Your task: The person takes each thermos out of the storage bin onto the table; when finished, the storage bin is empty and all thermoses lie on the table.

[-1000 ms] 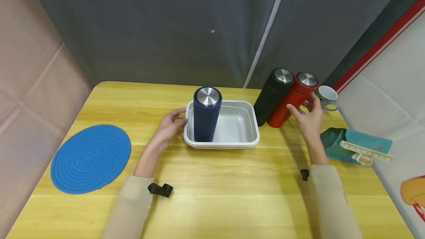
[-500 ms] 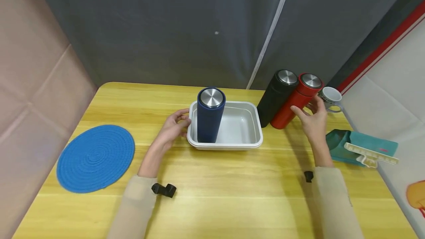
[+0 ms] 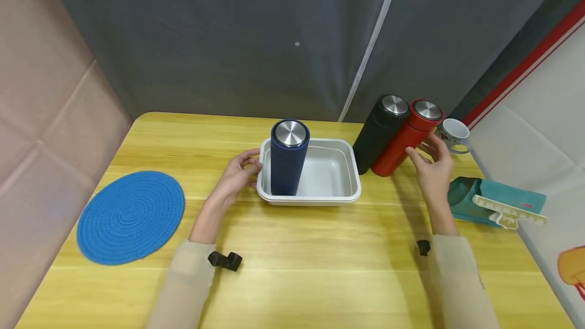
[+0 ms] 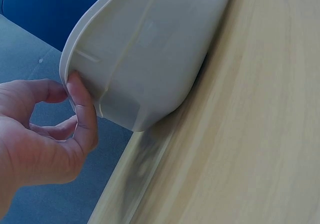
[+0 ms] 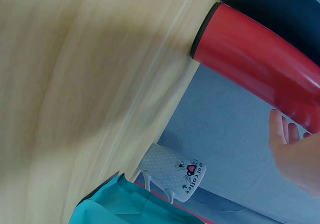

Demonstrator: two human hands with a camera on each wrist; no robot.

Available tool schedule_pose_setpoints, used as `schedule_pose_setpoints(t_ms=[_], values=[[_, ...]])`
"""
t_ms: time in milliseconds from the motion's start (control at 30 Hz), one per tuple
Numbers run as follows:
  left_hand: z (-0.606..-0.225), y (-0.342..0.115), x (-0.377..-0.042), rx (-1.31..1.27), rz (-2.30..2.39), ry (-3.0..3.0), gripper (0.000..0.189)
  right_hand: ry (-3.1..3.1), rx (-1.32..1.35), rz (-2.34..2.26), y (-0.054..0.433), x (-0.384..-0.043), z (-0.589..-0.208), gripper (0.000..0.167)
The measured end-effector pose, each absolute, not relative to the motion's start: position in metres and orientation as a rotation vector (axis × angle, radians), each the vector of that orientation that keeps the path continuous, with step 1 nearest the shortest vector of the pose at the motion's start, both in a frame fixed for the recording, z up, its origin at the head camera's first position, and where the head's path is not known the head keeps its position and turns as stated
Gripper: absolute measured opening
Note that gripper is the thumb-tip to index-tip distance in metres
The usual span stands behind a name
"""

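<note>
My left hand [image 3: 237, 174] pinches the left rim of a white plastic tray [image 3: 331, 199]; in the left wrist view the hand's fingers [image 4: 84, 108] lie against the rim and outer wall. A navy thermos [image 3: 287, 166] with a steel lid stands upright in the tray's left part. At the right, my right hand [image 3: 433, 166] is beside a red thermos [image 3: 395, 149], its thumb and fingers spread close to the bottle's right side. Whether they touch it is hard to tell. A black thermos [image 3: 377, 133] stands directly left of the red one.
A printed mug [image 3: 453, 133] stands behind the right hand, close to the wall. A teal bag [image 3: 507, 197] with a cream clip [image 3: 507, 210] lies at the table's right. A round blue woven mat [image 3: 131, 217] lies at the left. A grey curtain [image 3: 219, 39] hangs behind the table.
My right hand's thumb has drawn slightly rightward off the red thermos. The left hand stays at the tray, and the bottles stand as before. The head view has shifted a little.
</note>
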State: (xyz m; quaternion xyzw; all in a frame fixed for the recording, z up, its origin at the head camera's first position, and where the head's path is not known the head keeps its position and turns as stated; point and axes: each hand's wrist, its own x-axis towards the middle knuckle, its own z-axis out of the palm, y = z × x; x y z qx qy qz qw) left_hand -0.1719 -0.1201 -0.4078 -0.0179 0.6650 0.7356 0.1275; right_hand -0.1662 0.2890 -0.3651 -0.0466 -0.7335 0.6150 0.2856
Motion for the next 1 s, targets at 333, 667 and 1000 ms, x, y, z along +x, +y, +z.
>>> schedule_pose_setpoints(t_ms=[333,667,1000], values=[[-0.409,-0.119,-0.174,-0.047,2.139,1.929,0.047,-2.032,-0.175,1.583,0.301,-0.159,-0.379,0.048],[-0.408,-0.120,-0.175,-0.071,2.141,1.942,0.047,-2.082,-0.083,1.645,0.275,-0.133,-0.362,0.042],[-0.406,-0.118,-0.175,-0.069,2.132,1.943,0.047,-2.153,0.165,1.705,0.253,-0.132,-0.377,0.045]])
